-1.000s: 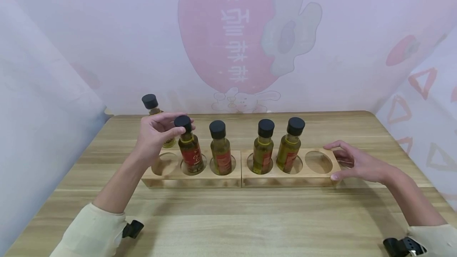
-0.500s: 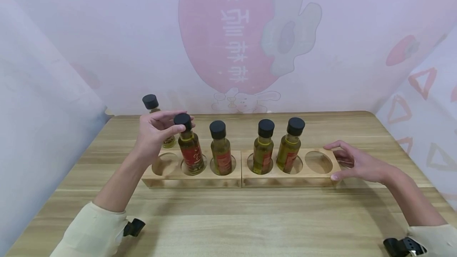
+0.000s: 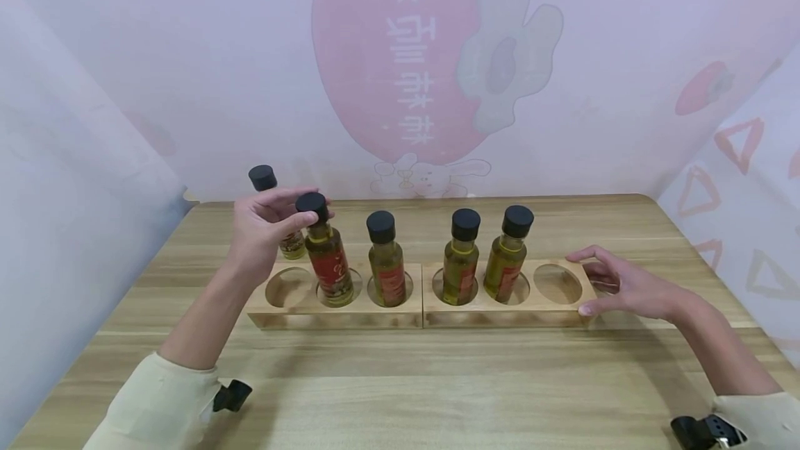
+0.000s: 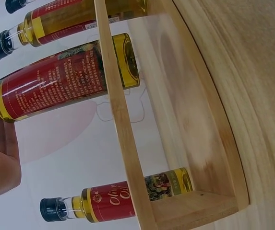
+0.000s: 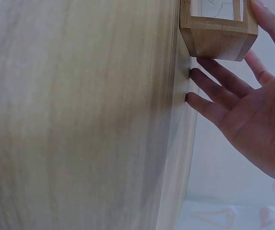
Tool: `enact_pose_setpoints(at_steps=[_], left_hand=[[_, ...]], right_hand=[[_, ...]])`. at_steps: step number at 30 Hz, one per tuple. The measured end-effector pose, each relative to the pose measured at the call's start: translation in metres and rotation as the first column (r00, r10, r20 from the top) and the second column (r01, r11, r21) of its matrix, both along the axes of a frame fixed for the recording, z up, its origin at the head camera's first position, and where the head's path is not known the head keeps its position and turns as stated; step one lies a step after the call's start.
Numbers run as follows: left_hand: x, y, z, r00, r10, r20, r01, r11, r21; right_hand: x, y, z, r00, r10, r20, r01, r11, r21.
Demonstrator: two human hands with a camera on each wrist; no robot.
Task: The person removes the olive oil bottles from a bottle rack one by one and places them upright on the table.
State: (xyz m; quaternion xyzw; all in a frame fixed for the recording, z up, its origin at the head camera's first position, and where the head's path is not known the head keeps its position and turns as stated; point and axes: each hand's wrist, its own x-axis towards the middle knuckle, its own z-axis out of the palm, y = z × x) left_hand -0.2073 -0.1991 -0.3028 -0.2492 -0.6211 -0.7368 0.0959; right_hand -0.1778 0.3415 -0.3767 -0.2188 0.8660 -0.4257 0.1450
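In the head view, my left hand (image 3: 259, 231) grips the black cap of an olive oil bottle (image 3: 329, 266) with a red label. The bottle leans left and its lower end is within the middle hole of the left wooden bottle rack (image 3: 337, 321). In the left wrist view, the base of this held olive oil bottle (image 4: 60, 81) hangs above the rack's floor. At the far right, my right hand (image 3: 637, 290) holds the end of the right wooden bottle rack (image 3: 506, 319), thumb at the front corner and index finger at the back. Its other fingers are spread below in the right wrist view.
Another olive oil bottle (image 3: 382, 262) stands in the left rack's right hole. Two more, a bottle (image 3: 461, 266) and its neighbour (image 3: 507, 262), lean in the right rack. Behind the left hand stands a further bottle (image 3: 262, 178) on the wooden table (image 3: 437, 387).
My left hand has moved slightly up and left, and the bottle in it has risen a little and tilted further left. My right hand and both racks have stayed still.
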Motion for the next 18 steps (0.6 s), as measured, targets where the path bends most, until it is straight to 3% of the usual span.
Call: enact_pose_setpoints(at_steps=[18], left_hand=[[0.001,0.006,0.012,0.999,0.044,0.011,-0.044,0.999,0.019]], right_hand=[[0.002,0.001,0.002,1.000,0.003,0.006,-0.003,1.000,-0.010]])
